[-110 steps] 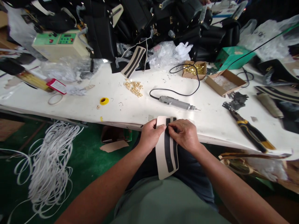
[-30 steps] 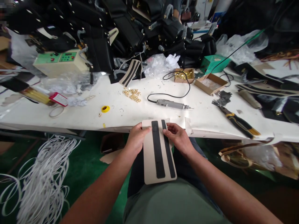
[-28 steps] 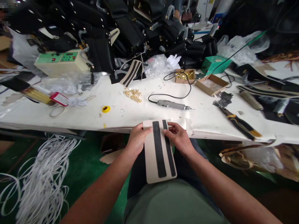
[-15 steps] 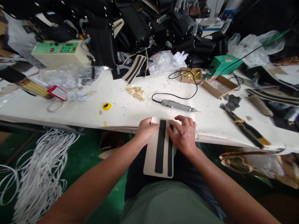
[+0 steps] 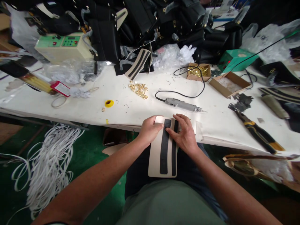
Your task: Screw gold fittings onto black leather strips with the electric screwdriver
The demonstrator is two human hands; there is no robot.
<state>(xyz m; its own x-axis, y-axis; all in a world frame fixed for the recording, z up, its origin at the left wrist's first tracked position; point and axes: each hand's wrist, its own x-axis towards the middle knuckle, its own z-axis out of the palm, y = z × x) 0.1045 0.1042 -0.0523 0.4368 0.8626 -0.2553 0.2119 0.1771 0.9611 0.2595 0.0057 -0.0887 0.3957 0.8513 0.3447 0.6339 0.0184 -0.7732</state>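
Note:
A beige panel with two black strips [image 5: 156,156] slants from the table's front edge down over my lap. My left hand [image 5: 150,129] grips its upper left edge, thumb on top and fingers mostly hidden underneath. My right hand [image 5: 186,132] holds the upper right part. Its thumb presses on the wider black strip while the fingers curl at the right edge. Beyond the hands lies a grey electric screwdriver [image 5: 181,104] with its bit pointing right. Small gold fittings [image 5: 138,90] form a loose pile farther back on the white table [image 5: 133,112].
A yellow tape roll [image 5: 109,103] lies at left. Cardboard boxes, one with gold pieces [image 5: 199,71], stand at back right. Pliers [image 5: 259,131] with black and yellow handles rest at right. Black bags [image 5: 105,40] crowd the back. White cord [image 5: 50,168] heaps on the floor.
My right thumb has come down onto the wider black strip, and the right fingers have drawn in at the panel's edge. The left hand keeps its grip. The whole view has shifted slightly.

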